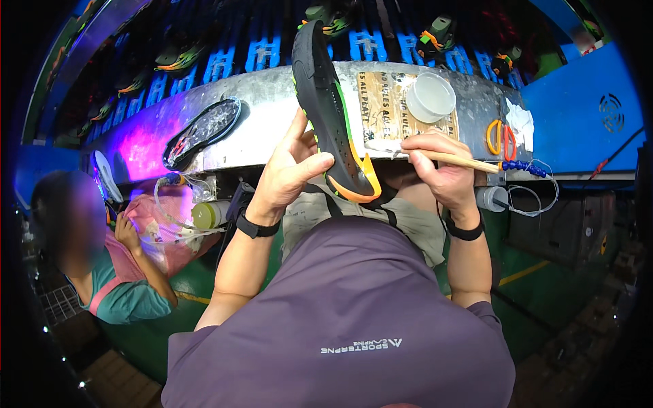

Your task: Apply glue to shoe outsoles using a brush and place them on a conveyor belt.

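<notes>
A long black shoe sole (pixel 325 102) with green edging and an orange heel end stands upright before me. My left hand (pixel 292 166) grips it from the left, thumb across its side near the heel, the other fingers partly behind it. Between the thumb and fingers of my right hand (pixel 443 166) is a brush (pixel 469 161) with a wooden handle. Its pale bristle end points left, close to the sole's orange edge; whether they touch I cannot tell. Just beyond that hand, a white plastic tub (pixel 430 97) rests on a piece of printed cardboard (pixel 381 129).
Another dark sole (pixel 202 134) lies on the metal bench (pixel 262 102) at left. Orange-handled scissors (pixel 501 138) and a white cloth (pixel 520 126) are at right. Shoe parts ride a blue-lit rack (pixel 265 53) behind. A co-worker (pixel 129 272) sits at left.
</notes>
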Demonstrator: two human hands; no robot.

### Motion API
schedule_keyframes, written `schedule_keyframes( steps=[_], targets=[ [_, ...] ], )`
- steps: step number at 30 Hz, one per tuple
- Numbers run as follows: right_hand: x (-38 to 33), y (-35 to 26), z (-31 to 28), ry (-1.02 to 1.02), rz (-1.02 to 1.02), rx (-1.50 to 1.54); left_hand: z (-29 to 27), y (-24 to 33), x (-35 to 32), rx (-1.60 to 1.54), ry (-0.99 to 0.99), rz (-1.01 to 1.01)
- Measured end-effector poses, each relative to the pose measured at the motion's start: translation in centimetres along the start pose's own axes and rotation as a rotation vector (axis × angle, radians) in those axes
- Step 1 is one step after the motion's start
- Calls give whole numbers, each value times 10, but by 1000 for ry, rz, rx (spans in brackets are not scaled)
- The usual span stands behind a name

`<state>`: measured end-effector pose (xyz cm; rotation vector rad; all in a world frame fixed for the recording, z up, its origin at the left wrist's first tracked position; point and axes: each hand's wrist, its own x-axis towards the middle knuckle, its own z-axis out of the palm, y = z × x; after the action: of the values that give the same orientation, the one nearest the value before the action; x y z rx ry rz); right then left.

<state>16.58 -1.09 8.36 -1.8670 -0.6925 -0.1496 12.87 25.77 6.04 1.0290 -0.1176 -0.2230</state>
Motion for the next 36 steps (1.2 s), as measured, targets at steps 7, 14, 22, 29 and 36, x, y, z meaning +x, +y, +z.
schedule_keyframes(
  steps=[7,14,22,29,36],
  targets=[
    [-3,-3,-1,-125,26,64,-1,4,1,72,-4,27],
    [-10,-3,-1,-113,69,58,-4,11,0,195,18,110],
    [-22,-9,12,50,188,34,-4,-11,-16,601,72,340],
    [-31,-6,22,175,358,185,23,0,-20,1613,77,657],
    [-35,1,12,346,310,390,6,-12,-12,1198,-64,459]
  ],
)
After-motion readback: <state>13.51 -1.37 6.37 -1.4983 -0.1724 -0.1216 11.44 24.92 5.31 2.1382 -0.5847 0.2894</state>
